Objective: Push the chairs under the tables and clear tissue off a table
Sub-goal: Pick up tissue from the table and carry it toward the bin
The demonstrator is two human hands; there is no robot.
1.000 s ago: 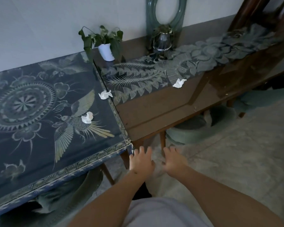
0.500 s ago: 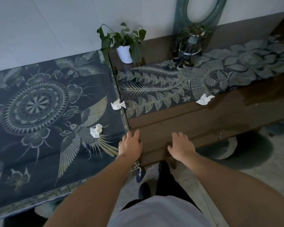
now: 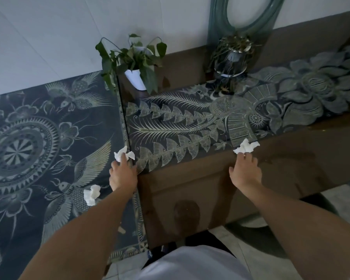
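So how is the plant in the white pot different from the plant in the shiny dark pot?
The white pot is narrow and plain; the shiny dark pot is round and reflective. The white pot's plant has big drooping green leaves, while the dark pot's plant looks thin and wispy. The white pot stands to the left, near where the two tables meet. Both stand upright by the wall.

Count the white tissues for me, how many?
3. One tissue at the left hand, one at the right hand, one beside the left wrist. None looks hidden.
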